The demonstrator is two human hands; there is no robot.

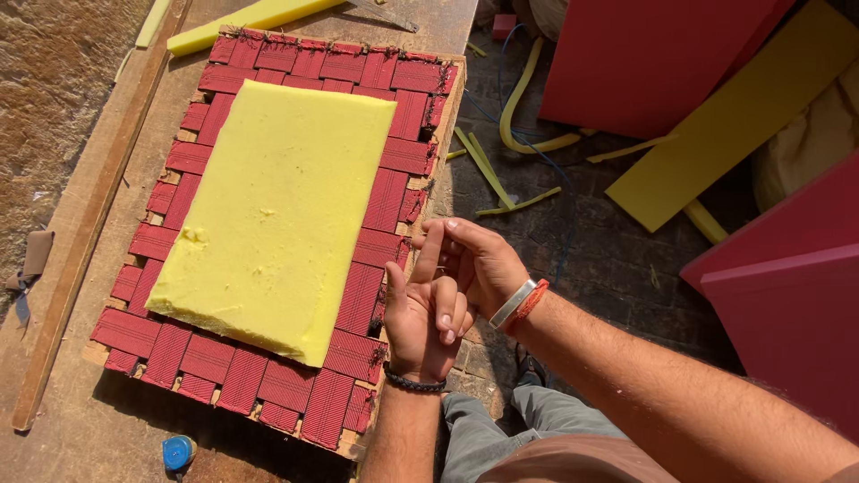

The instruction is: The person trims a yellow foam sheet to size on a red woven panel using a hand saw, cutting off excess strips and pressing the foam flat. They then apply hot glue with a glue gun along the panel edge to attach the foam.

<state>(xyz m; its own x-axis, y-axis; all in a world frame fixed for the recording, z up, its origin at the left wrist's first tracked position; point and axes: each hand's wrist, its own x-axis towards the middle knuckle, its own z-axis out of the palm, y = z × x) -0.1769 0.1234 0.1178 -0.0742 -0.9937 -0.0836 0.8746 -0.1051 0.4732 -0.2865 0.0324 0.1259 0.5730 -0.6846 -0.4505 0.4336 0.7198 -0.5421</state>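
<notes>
Both hands meet just beside the right edge of the red woven frame (pixel 259 358). The left hand (pixel 425 326) has one finger raised, the others curled, holding nothing; the right hand (pixel 479 259) touches it with loosely bent fingers. The yellow foam sheet (pixel 277 215) lies on the frame.

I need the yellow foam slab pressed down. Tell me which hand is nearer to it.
Left. The left hand is just off the right edge of the yellow foam slab, over the red webbed frame. The right hand touches it from farther out.
</notes>
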